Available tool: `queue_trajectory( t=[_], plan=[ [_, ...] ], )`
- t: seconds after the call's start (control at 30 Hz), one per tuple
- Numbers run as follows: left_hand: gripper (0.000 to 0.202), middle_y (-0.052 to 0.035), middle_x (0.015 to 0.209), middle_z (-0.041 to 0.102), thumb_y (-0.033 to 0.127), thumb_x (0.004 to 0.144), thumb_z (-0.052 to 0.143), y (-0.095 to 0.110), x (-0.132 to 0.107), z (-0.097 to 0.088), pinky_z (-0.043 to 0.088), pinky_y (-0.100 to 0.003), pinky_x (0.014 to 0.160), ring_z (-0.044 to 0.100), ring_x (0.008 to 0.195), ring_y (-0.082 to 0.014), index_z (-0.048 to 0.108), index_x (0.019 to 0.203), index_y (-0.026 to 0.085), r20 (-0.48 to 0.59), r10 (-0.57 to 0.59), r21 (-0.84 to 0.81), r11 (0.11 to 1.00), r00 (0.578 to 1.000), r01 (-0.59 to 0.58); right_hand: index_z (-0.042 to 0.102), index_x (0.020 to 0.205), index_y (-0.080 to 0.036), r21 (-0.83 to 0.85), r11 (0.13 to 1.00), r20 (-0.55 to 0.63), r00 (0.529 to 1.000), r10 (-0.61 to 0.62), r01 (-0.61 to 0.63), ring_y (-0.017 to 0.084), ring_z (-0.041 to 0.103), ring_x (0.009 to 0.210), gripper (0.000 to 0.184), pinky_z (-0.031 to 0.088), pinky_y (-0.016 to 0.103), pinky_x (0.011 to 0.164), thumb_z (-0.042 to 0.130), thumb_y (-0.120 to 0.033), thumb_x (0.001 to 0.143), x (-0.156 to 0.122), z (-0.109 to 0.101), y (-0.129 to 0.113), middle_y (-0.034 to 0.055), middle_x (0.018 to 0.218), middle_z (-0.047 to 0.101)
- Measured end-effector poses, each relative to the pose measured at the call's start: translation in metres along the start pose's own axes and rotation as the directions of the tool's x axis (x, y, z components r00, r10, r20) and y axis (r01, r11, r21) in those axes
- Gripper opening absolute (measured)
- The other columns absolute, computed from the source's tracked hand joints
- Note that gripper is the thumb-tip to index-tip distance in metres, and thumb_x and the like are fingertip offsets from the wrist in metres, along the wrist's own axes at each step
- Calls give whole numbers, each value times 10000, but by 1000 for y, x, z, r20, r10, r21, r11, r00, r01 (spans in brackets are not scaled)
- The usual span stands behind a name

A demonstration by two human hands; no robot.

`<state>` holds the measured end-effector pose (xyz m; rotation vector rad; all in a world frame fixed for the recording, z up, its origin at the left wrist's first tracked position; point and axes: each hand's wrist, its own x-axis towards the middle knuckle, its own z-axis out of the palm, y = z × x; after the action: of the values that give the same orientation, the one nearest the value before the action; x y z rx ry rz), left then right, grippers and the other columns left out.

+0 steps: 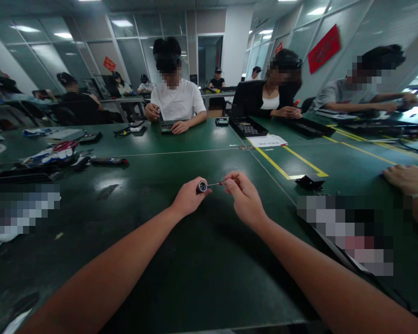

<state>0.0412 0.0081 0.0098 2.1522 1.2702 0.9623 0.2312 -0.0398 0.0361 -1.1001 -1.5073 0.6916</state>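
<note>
Green below everything, saw the tabletop (181,269); at far left, noticed a black pen-shaped tool (107,161) with a red end. Near the middle, saw the left hand (191,197) wrapped around a black cylinder (201,187), held above the table. Beside it, saw the right hand (244,198) pinching a thin metal rod (214,184) near a red part (contact with the cylinder impossible to tell). Farther right, spotted a co-worker's hand (406,179).

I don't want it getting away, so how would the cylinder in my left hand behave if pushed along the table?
Laid sideways, the cylinder would probably roll, since its end looks round. It may slide too, as the table looks glossy.
</note>
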Motion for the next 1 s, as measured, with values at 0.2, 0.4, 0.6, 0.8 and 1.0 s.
queue_trajectory(
  t=[0.2, 0.4, 0.6, 0.8, 1.0],
  plan=[
    [154, 8, 833, 619, 340, 895, 670, 2, 0, -1, 377, -293, 686, 555, 757, -172, 599, 894, 203, 47, 22, -22, 1000, 999, -21, 629, 894, -235, -98, 994, 18, 998, -56, 57, 169, 578, 721, 317, 430, 321, 698, 424, -447, 1010, -1, 2, -2, 7, 795, 628],
    [142, 8, 826, 615, 327, 892, 669, 1, 0, 0, 382, -293, 678, 555, 752, -173, 593, 918, 209, 19, 2, -6, 1000, 1000, -2, 630, 1014, -218, -12, 1000, -86, 996, 19, -20, 189, 622, 747, 250, 474, 336, 705, 572, -447, 932, 1, 3, 3, 31, 835, 680],
    [147, -15, 887, 644, 345, 913, 644, 4, -1, -1, 431, -323, 743, 586, 801, -191, 595, 929, 207, 26, 62, 68, 996, 998, -63, 666, 933, -215, 120, 989, -152, 983, 106, -88, 189, 638, 743, 312, 528, 369, 758, 581, -514, 917, 8, 4, 10, 36, 802, 688],
    [102, -25, 917, 654, 299, 924, 636, 6, 3, -6, 433, -361, 830, 604, 866, -213, 595, 927, 205, 32, 174, 200, 964, 984, -177, 581, 738, -224, 566, 736, -50, 876, 479, -370, 139, 504, 537, 304, 567, 347, 616, 646, -500, 851, 20, 0, 23, -8, 625, 544],
    [124, -15, 861, 634, 299, 904, 662, 2, 3, -2, 431, -335, 756, 589, 811, -198, 588, 877, 204, 2, 105, 173, 979, 994, -104, 606, 839, -227, 422, 873, -200, 914, 354, -246, 155, 593, 664, 325, 560, 326, 656, 642, -550, 833, 17, 4, 20, 1, 734, 615]
  ],
)
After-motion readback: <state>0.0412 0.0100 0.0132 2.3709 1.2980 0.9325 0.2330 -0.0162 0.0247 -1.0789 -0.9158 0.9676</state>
